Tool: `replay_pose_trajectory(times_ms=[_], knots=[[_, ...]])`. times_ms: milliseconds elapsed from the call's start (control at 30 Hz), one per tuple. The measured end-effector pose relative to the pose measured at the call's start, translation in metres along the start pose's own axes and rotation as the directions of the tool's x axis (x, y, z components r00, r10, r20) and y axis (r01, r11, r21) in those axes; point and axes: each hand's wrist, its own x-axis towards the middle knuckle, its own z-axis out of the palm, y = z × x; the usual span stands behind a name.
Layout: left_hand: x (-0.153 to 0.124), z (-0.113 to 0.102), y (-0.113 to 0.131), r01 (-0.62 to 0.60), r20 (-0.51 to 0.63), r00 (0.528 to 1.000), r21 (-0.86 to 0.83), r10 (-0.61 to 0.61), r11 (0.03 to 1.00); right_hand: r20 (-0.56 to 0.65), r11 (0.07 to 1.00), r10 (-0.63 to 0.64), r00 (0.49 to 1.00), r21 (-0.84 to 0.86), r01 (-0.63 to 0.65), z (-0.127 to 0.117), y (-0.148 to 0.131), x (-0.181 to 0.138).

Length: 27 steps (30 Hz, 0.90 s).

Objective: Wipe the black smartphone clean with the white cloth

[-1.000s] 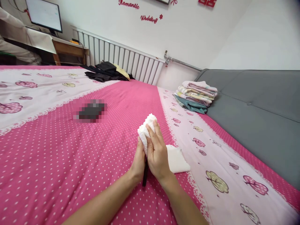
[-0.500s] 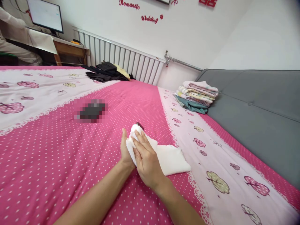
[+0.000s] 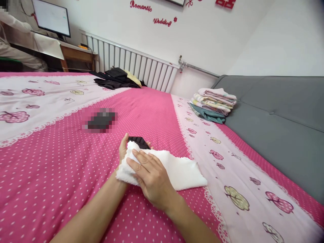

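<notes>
So I'm watching this through the head cam: my left hand (image 3: 123, 147) has its grip wrapped round a dark ridged object (image 3: 138, 141), thumb along one side and fingertips poking past the other, just above the pink bed (image 3: 63, 155) and well apart from its far edge by the radiator (image 3: 131, 57). My right hand (image 3: 155, 179) lies nearly flat on a white cloth (image 3: 128, 168), pressing it against the object; the thumb's hidden, so I can't tell if that grip is pinching it. More white fabric (image 3: 188, 172) spreads on the bed to the right, towards the headboard (image 3: 278, 104) edge. Handling-wise, I'd guess the dark thing is stiff and light, ridges making it less slippery. Hold it by its long sides. The cloth looks soft and floppy, so bunch it from the middle.
</notes>
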Motion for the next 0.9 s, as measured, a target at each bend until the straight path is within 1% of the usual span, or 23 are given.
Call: replay_pose_trajectory(times_ms=[67, 133, 200, 267, 300, 367, 433, 533, 600, 700, 800, 900], knots=[[-0.001, 0.002, -0.002, -0.01, -0.003, 1.0, -0.027, 0.01, 1.0, -0.006, 0.999, -0.012, 1.0, -0.034, 0.012, 0.0, 0.003, 0.0], [0.001, -0.001, -0.002, 0.024, 0.058, 0.998, -0.045, -0.021, 0.999, -0.041, 0.999, 0.006, 0.999, -0.044, -0.008, 0.0, 0.004, -0.001], [0.005, -0.005, 0.001, 0.068, 0.135, 0.989, -0.048, -0.061, 0.997, -0.107, 0.997, 0.064, 0.992, -0.033, -0.068, 0.0, 0.004, -0.001], [0.01, -0.009, 0.004, 0.071, 0.155, 0.986, -0.066, -0.06, 0.995, -0.184, 0.988, 0.151, 0.971, 0.006, -0.153, 0.002, 0.004, -0.002], [0.012, -0.009, 0.005, 0.051, 0.143, 0.989, -0.079, -0.039, 0.996, -0.217, 0.98, 0.2, 0.955, 0.039, -0.197, 0.003, 0.004, -0.003], [0.015, -0.006, 0.005, -0.033, 0.107, 0.993, -0.104, 0.044, 0.994, -0.261, 0.95, 0.308, 0.915, 0.132, -0.282, 0.005, 0.004, -0.004], [0.016, -0.001, 0.002, -0.117, 0.06, 0.99, -0.104, 0.124, 0.988, -0.27, 0.906, 0.409, 0.872, 0.239, -0.351, 0.007, 0.006, -0.005], [0.015, 0.008, -0.005, -0.17, -0.024, 0.985, -0.083, 0.169, 0.982, -0.258, 0.85, 0.493, 0.831, 0.347, -0.397, 0.008, 0.008, -0.005], [0.014, 0.013, -0.01, -0.166, -0.061, 0.985, -0.06, 0.162, 0.984, -0.257, 0.833, 0.513, 0.819, 0.38, -0.402, 0.007, 0.01, -0.005], [0.012, 0.016, -0.013, -0.171, -0.063, 0.984, -0.024, 0.169, 0.985, -0.255, 0.821, 0.526, 0.811, 0.4, -0.407, 0.005, 0.012, -0.004], [0.011, 0.017, -0.013, -0.183, -0.07, 0.981, -0.012, 0.182, 0.983, -0.236, 0.816, 0.527, 0.817, 0.408, -0.409, 0.003, 0.013, -0.004], [0.011, 0.018, -0.013, -0.169, -0.097, 0.981, -0.007, 0.168, 0.986, -0.216, 0.814, 0.525, 0.823, 0.41, -0.412, 0.002, 0.013, -0.003]])
